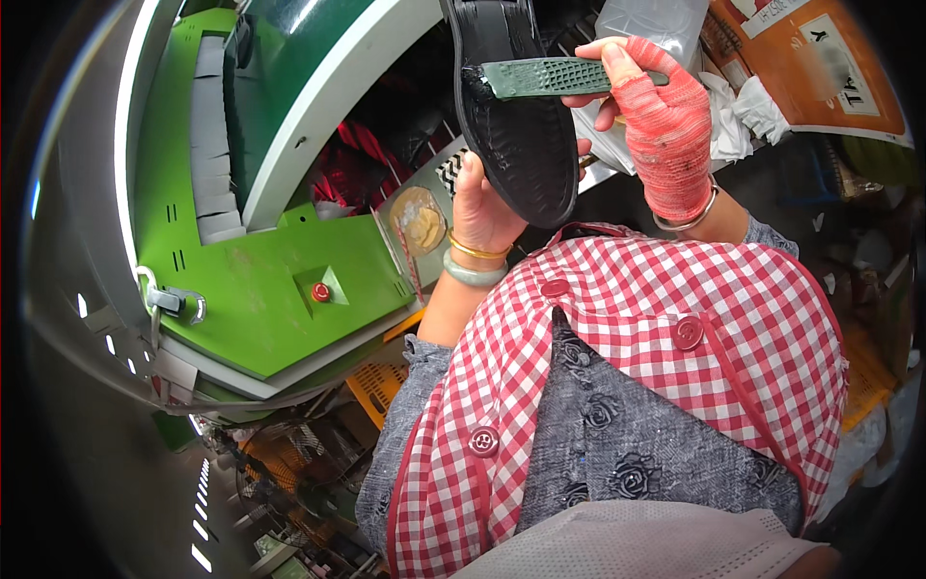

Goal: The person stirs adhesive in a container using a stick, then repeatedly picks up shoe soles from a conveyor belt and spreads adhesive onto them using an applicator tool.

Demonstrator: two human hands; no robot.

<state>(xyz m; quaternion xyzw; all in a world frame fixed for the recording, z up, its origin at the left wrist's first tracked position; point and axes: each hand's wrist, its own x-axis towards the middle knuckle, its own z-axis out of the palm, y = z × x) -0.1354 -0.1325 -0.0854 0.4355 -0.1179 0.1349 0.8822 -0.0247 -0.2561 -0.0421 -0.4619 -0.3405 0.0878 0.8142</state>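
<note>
My left hand (487, 214) is wrapped around the lower end of a black shoe sole (529, 154), its thumb along the left edge and some fingers behind. The sole is tilted upright with its inner side facing me, and its upper end runs out of the picture. In my right hand (661, 130), under a fingerless reddish wrap, a brush (555, 77) with a green, textured handle is pinched between thumb and fingers. Its dark tip touches the left side of the sole, where a wet-looking black smear shows.
To the left stands a green machine (260, 289) with a red push button (320, 292). A round dish (419, 220) of yellowish material lies beside my left wrist. Behind my right hand are crumpled white paper (760, 108), a clear plastic container (656, 27) and an orange-brown box (834, 58).
</note>
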